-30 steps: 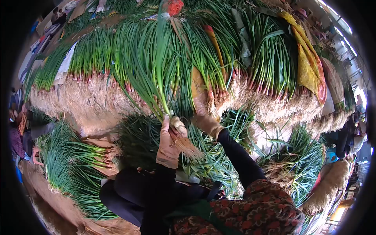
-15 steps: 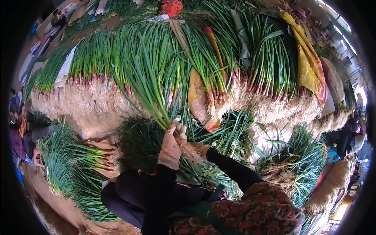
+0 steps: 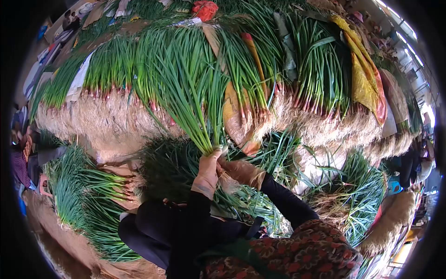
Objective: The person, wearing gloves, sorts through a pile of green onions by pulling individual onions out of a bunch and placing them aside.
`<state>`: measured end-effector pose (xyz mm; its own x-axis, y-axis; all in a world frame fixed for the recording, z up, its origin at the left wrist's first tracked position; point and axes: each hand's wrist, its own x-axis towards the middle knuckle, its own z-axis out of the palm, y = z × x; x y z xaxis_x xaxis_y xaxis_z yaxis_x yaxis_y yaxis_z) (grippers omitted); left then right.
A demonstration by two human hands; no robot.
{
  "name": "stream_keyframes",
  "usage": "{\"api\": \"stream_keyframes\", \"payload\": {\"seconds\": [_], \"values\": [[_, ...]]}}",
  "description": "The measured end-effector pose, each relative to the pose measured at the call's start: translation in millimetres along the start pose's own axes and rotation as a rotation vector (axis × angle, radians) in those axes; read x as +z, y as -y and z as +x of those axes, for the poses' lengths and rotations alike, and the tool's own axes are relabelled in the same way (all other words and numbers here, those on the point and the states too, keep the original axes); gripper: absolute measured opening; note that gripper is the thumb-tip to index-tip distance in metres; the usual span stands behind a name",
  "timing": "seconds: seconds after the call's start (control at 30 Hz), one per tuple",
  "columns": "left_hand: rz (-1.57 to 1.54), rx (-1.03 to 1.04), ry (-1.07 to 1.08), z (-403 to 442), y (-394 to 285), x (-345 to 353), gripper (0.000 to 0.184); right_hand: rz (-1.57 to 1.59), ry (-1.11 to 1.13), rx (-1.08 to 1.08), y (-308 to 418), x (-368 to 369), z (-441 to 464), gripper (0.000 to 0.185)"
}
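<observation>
My left hand (image 3: 207, 171), in a pale glove, is closed around the lower stems of a bunch of green onions (image 3: 199, 132), whose long leaves fan up and to the left. My right hand (image 3: 243, 172), gloved too, is at the root end just beside it, fingers closed at the pale hanging roots (image 3: 227, 183). What exactly its fingertips grip is hidden. Beyond my hands, a long row of green onions (image 3: 179, 69) lies with leaves pointing away and roots (image 3: 111, 111) toward me.
Loose leaves (image 3: 167, 162) cover the ground before me. Onion piles lie at the left (image 3: 100, 209) and right (image 3: 360, 200). A yellow sack (image 3: 364, 74) drapes over the row, and a red bag (image 3: 204, 9) sits at the back. People (image 3: 21, 158) are at the left edge.
My right hand first came back from the row to the roots by my left hand, and now shows more fully. The held bunch has shifted slightly right, and fewer onions lie on the orange-brown sheet.
</observation>
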<state>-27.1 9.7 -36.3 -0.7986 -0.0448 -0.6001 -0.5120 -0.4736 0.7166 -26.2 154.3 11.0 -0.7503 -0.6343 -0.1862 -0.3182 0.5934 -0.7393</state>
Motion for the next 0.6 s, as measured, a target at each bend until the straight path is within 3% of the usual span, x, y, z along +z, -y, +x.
{"api": "stream_keyframes", "payload": {"seconds": [0.03,0.07,0.13,0.17,0.2,0.27,0.37,0.4,0.47,0.53,0.6], "values": [[-0.110,-0.010,-0.025,-5,1,6,0.017,-0.048,0.075,-0.220,-35,12,9,0.026],[-0.222,-0.018,-0.050,-10,1,13,0.016,0.076,0.114,-0.181,-70,21,11,0.027],[-0.373,-0.008,-0.029,-8,6,14,0.014,0.663,0.113,0.142,-64,0,24,0.031],[-0.427,0.029,0.130,6,16,4,0.014,0.909,0.137,0.237,-57,-3,30,0.033],[-0.479,0.064,0.288,25,30,-11,0.015,1.121,0.216,0.148,-60,6,38,0.039],[-0.584,0.114,0.557,39,39,-26,0.016,1.405,0.109,0.193,-60,19,57,0.040],[-0.346,0.045,0.002,-3,17,5,0.015,1.229,-0.218,0.139,-62,39,86,0.033],[-0.324,0.066,-0.055,-4,18,8,0.015,1.145,-0.308,0.118,-64,44,92,0.031],[-0.396,0.018,-0.007,-2,19,5,0.017,1.326,-0.323,0.097,-74,49,92,0.026],[-0.532,0.026,0.093,0,19,9,0.021,1.905,0.019,0.243,-64,25,69,0.023],[-0.611,0.015,0.160,-4,11,11,0.020,1.288,-0.346,0.018,-56,32,59,0.022]]}}
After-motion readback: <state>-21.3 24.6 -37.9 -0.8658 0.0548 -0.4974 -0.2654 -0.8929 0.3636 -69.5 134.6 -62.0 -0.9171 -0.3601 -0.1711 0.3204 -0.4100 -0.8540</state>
